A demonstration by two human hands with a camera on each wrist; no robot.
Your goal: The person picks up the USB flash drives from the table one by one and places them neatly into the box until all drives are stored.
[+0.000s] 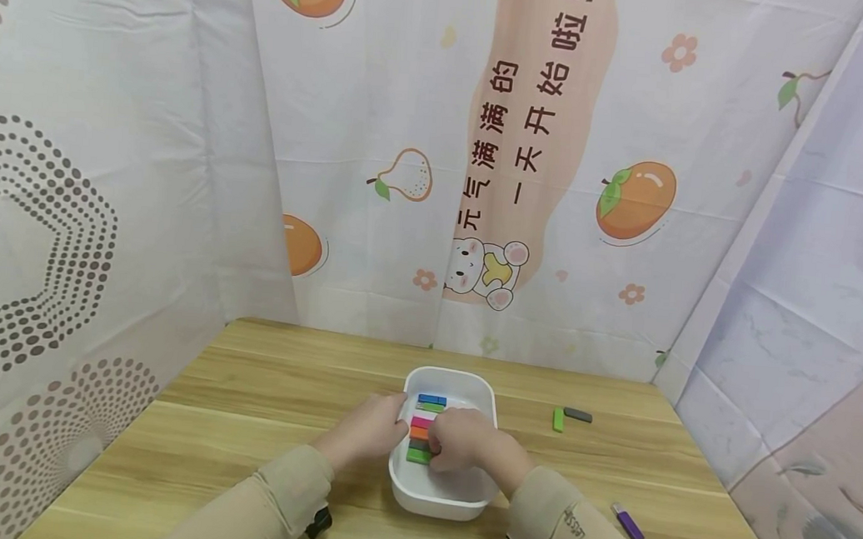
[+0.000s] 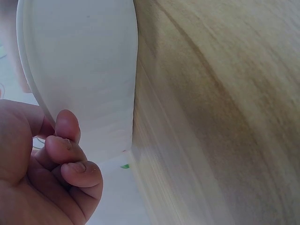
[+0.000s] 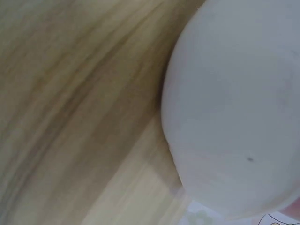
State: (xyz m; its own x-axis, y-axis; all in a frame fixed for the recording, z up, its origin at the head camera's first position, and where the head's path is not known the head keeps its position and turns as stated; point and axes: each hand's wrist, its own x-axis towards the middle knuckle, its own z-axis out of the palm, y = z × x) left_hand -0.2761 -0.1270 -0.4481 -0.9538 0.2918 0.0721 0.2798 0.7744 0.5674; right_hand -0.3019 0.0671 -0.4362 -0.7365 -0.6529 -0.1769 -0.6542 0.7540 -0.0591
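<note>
A white plastic container point(image 1: 439, 509) stands on the wooden table. My left hand point(image 1: 371, 424) holds its left rim; in the left wrist view, curled fingers point(image 2: 70, 152) rest against the outer wall. Inside lies a column of USB sticks: blue point(image 1: 432, 400), green, white, pink point(image 1: 421, 422), orange point(image 1: 418, 433), grey point(image 1: 417, 445) and, closest to me, a second green one point(image 1: 418, 456). Reaching over the right side, my right hand point(image 1: 465, 440) has bent fingers at the right ends of the nearest sticks. Its fingertips are hidden, so a grip cannot be confirmed.
Right of the container, a small green stick point(image 1: 559, 419) and a dark grey stick point(image 1: 578, 414) lie close together. A purple USB stick point(image 1: 627, 523) with a metal plug is nearer the front right. Printed curtains point(image 1: 373, 249) hang behind the table and at both sides.
</note>
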